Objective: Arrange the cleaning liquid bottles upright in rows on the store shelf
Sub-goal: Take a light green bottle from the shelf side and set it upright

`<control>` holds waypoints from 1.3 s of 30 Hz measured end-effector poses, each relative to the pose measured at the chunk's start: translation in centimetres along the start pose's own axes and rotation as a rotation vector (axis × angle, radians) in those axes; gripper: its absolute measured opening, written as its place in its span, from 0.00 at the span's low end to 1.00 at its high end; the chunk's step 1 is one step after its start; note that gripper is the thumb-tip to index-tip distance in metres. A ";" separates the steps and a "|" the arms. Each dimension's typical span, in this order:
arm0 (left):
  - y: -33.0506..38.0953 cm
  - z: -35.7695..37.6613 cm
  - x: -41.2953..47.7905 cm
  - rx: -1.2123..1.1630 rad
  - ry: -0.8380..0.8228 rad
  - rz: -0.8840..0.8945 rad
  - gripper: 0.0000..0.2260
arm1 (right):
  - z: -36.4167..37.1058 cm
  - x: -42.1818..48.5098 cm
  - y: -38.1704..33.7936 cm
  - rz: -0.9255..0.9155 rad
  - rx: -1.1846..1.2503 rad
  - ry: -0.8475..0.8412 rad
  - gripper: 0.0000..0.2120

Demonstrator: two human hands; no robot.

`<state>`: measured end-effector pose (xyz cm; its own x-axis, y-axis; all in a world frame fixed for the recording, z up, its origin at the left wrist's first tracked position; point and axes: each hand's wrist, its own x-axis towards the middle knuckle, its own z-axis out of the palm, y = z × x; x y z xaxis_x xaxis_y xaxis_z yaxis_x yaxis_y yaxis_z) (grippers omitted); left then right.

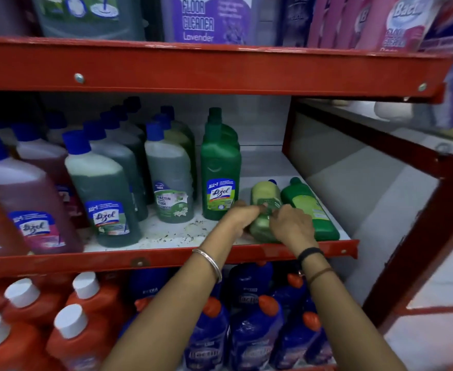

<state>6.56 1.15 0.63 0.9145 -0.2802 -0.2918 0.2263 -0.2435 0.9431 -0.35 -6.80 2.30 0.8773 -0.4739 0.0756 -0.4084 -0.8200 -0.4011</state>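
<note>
On the middle shelf a pale green bottle lies on its side near the front right. My left hand grips its left flank and my right hand grips its right flank. Right beside it lies a bright green bottle, also on its side, cap pointing to the back. To the left an upright dark green Lizol bottle stands at the head of a row. Further left stand rows of upright blue-capped bottles, grey-green and pink.
A red shelf rail runs overhead with large floor cleaner bottles above. Below stand orange bottles with white caps and blue bottles with orange caps. The rack's red side frame closes the right end.
</note>
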 end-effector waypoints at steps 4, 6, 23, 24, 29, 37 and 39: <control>0.0 -0.5 0.1 -0.044 -0.005 -0.018 0.27 | -0.3 1.1 1.2 -0.009 0.250 -0.025 0.15; 0.1 -0.5 -0.9 -0.083 -0.028 0.014 0.27 | -0.3 1.8 2.1 0.011 0.532 -0.049 0.15; -2.5 -10.1 -9.6 -0.047 0.002 0.483 0.17 | 0.3 -3.1 -4.2 -0.388 1.124 -0.071 0.23; -2.8 -10.9 -9.6 -0.021 0.047 0.498 0.18 | 0.7 -3.1 -5.1 -0.401 1.135 -0.087 0.24; -5.5 -14.0 -8.7 0.085 0.276 0.500 0.22 | 3.8 -3.1 -8.8 -0.441 1.144 -0.203 0.28; -8.6 -16.3 -6.7 0.167 0.416 0.510 0.18 | 7.1 -3.2 -10.9 -0.428 1.189 -0.211 0.18; -8.7 -16.0 -7.2 0.242 0.455 0.553 0.17 | 7.5 -3.6 -11.1 -0.470 1.078 -0.198 0.20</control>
<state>3.34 20.20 -2.93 0.9336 -0.0228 0.3575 -0.3374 -0.3910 0.8563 2.96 6.45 -0.39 0.9468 -0.0639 0.3156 0.3021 -0.1626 -0.9393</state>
